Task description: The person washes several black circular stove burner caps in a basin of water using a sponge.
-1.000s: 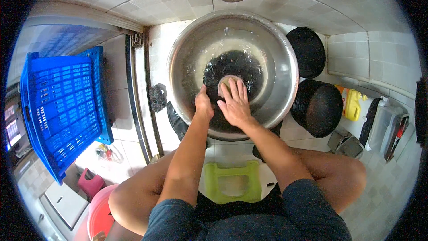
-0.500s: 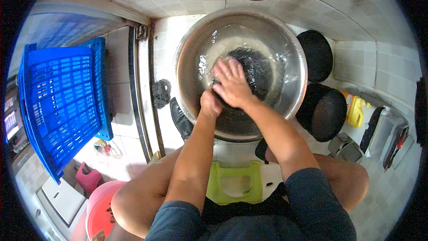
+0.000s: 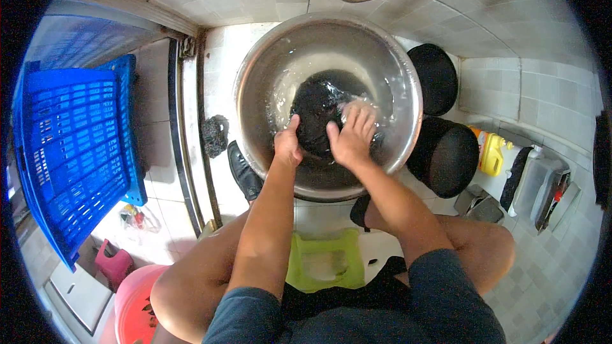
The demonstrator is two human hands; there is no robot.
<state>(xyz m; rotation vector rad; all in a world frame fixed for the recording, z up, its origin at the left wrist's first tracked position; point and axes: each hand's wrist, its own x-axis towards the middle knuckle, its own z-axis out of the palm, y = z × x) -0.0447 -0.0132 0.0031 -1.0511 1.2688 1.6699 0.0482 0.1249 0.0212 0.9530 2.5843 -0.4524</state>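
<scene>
A wide metal basin (image 3: 247, 76) of water stands on the floor in front of me. In it sits a dark, wet, rounded thing (image 3: 312, 99), partly under water; its kind I cannot make out. My left hand (image 3: 289, 144) grips its left edge, the thumb pointing up and the fingers mostly hidden. My right hand (image 3: 354, 134) is spread flat at its right side, the thumb close to the dark surface and the fingers in splashing water.
Two black rounded things (image 3: 444, 156) stand right of the basin, beside a yellow bottle (image 3: 493, 153) and a clear container (image 3: 542, 181). A black scrubber-like clump (image 3: 215, 136) lies left. Blue baskets (image 3: 83, 134) lean farther left. A green stool (image 3: 326, 261) and pink tub (image 3: 131, 306) are near me.
My hands were close together at the left of the dark thing. The right hand has swept to its right side, and more of the thing shows. The whole view has shifted slightly.
</scene>
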